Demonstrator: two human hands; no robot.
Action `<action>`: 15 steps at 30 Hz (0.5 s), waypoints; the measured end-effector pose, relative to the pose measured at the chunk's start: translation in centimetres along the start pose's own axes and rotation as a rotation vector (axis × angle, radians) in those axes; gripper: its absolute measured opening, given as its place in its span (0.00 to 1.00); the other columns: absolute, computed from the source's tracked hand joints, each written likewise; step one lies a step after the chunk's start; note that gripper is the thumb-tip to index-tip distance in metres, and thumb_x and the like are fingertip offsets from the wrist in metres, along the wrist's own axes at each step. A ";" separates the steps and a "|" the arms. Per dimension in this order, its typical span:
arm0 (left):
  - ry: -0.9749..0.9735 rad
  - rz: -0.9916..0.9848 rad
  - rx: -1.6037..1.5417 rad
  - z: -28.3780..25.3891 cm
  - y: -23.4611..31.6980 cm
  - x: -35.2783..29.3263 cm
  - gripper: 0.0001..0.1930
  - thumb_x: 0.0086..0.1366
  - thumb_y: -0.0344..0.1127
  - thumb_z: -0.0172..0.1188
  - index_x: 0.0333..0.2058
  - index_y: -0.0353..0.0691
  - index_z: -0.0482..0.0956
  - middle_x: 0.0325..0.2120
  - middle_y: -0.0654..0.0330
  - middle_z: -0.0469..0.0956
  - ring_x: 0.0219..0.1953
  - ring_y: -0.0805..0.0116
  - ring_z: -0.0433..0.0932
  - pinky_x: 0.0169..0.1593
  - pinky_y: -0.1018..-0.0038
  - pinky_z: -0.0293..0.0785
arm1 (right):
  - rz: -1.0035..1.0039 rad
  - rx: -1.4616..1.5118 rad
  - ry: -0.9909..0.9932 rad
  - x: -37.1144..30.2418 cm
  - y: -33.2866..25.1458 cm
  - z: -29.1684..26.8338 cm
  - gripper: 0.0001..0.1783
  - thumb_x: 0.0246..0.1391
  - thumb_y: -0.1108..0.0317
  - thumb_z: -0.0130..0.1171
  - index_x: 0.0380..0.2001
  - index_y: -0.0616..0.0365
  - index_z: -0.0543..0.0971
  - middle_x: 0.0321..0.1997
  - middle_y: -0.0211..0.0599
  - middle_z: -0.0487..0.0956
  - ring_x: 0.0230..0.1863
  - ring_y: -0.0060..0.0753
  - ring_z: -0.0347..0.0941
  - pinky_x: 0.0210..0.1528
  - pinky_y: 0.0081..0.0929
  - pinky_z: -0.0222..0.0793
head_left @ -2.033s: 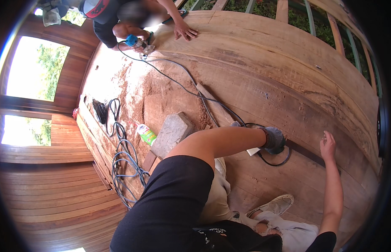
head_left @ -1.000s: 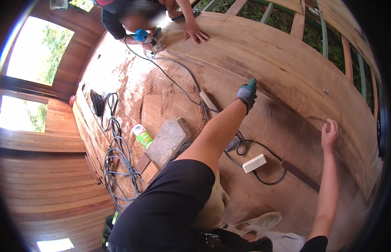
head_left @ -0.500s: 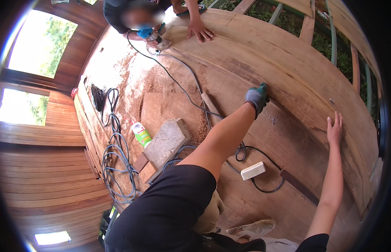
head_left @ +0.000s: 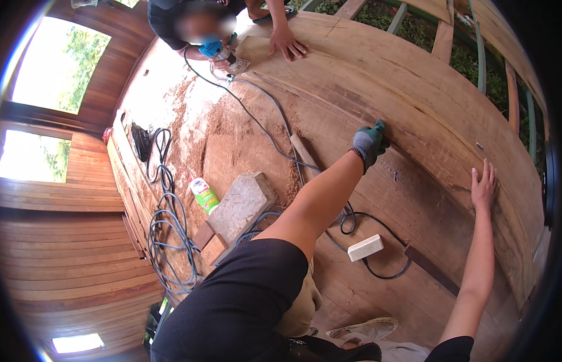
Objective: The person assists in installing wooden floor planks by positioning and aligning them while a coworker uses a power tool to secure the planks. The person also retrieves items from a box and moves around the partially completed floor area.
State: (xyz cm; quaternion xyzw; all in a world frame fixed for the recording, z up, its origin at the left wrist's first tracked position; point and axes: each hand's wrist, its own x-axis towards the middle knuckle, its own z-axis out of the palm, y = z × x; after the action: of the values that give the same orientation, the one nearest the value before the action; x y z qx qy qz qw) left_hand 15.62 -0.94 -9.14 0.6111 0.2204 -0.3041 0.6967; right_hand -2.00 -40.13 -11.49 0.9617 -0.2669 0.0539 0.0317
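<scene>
A long, wide wooden board (head_left: 353, 75) runs from the far left to the near right. My left hand (head_left: 370, 145), in a grey and green work glove, is closed on the board's near edge around its middle. My bare right hand (head_left: 484, 187) lies open on the board's near right part, fingers spread. At the far end, a co-worker's hand holds a blue handheld power tool (head_left: 223, 54) against the board's edge. That person's other hand (head_left: 287, 45) is pressed flat on the board.
Power cords (head_left: 172, 211) lie coiled at left and trail beneath my left arm. Nearby are a grey stone block (head_left: 242, 202), a green and white bottle (head_left: 204, 195), a hammer-like wooden handle (head_left: 303, 151) and a white power strip (head_left: 365, 247). Sawdust covers the floor (head_left: 233, 133); open joists (head_left: 443, 42) show at far right.
</scene>
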 end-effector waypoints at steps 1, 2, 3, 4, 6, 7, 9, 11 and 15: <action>-0.003 -0.004 -0.005 0.1 0.0 -0.1 0.27 0.69 0.55 0.57 0.52 0.35 0.70 0.39 0.49 0.81 0.38 0.57 0.83 0.42 0.61 0.81 | -0.005 0.002 0.016 0.0 0.2 0.0 0.37 0.65 0.38 0.44 0.72 0.38 0.57 0.76 0.41 0.56 0.77 0.49 0.46 0.73 0.62 0.41; -0.002 -0.007 -0.011 0.1 0.0 -0.1 0.27 0.69 0.55 0.57 0.52 0.36 0.70 0.39 0.50 0.81 0.37 0.57 0.83 0.41 0.61 0.82 | 0.000 -0.016 0.008 -0.1 0.0 -0.1 0.37 0.65 0.38 0.44 0.72 0.38 0.57 0.76 0.41 0.56 0.77 0.49 0.46 0.73 0.62 0.41; -0.002 -0.010 -0.016 0.1 0.0 -0.1 0.27 0.69 0.55 0.57 0.51 0.36 0.70 0.39 0.50 0.81 0.37 0.57 0.83 0.41 0.61 0.82 | 0.006 -0.034 0.000 -0.1 -0.1 -0.2 0.37 0.65 0.38 0.44 0.72 0.38 0.57 0.76 0.40 0.56 0.77 0.48 0.46 0.73 0.62 0.41; -0.007 -0.007 -0.026 0.1 -0.1 -0.1 0.26 0.69 0.55 0.57 0.51 0.36 0.70 0.39 0.50 0.81 0.37 0.57 0.83 0.41 0.61 0.82 | 0.012 -0.053 -0.008 -0.2 -0.3 -0.3 0.37 0.65 0.38 0.44 0.72 0.37 0.57 0.76 0.40 0.56 0.77 0.48 0.46 0.73 0.62 0.42; -0.007 0.000 -0.047 -0.2 -0.3 0.3 0.26 0.69 0.55 0.57 0.50 0.37 0.70 0.38 0.51 0.81 0.36 0.58 0.83 0.41 0.61 0.82 | 0.020 -0.072 -0.027 -0.4 -1.1 -0.8 0.37 0.65 0.38 0.44 0.72 0.37 0.57 0.76 0.40 0.56 0.77 0.47 0.46 0.73 0.61 0.41; -0.017 0.002 -0.057 -0.5 -0.5 0.4 0.25 0.69 0.55 0.58 0.49 0.37 0.70 0.38 0.52 0.81 0.36 0.58 0.83 0.41 0.61 0.82 | 0.024 -0.082 -0.037 -0.5 -1.5 -1.1 0.37 0.65 0.38 0.44 0.72 0.37 0.56 0.76 0.39 0.56 0.77 0.47 0.46 0.73 0.61 0.41; -0.050 0.005 -0.078 -0.4 -0.7 0.7 0.24 0.69 0.55 0.58 0.48 0.38 0.70 0.38 0.53 0.81 0.36 0.58 0.83 0.41 0.61 0.82 | 0.025 -0.092 -0.029 -0.5 -1.1 -1.1 0.37 0.65 0.37 0.44 0.72 0.37 0.57 0.76 0.39 0.56 0.77 0.46 0.46 0.73 0.61 0.41; -0.056 0.015 -0.114 -0.3 -1.0 0.9 0.24 0.68 0.54 0.59 0.48 0.39 0.70 0.38 0.54 0.81 0.36 0.58 0.83 0.41 0.61 0.82 | 0.025 -0.091 -0.022 -0.6 -1.0 -1.1 0.37 0.65 0.37 0.44 0.72 0.37 0.57 0.76 0.38 0.56 0.77 0.46 0.46 0.73 0.61 0.41; -0.057 0.011 -0.155 -0.5 -1.4 1.4 0.24 0.67 0.54 0.60 0.48 0.40 0.70 0.38 0.55 0.81 0.36 0.59 0.83 0.41 0.62 0.82 | 0.031 -0.071 -0.038 -0.8 -1.4 -1.5 0.36 0.65 0.38 0.44 0.72 0.37 0.57 0.76 0.38 0.56 0.77 0.46 0.46 0.74 0.60 0.40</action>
State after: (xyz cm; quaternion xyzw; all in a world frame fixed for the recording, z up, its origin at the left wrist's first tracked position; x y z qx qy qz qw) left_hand 15.70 -0.75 -11.13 0.5478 0.2201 -0.2996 0.7495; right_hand -2.06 -38.41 -10.17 0.9565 -0.2842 0.0266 0.0600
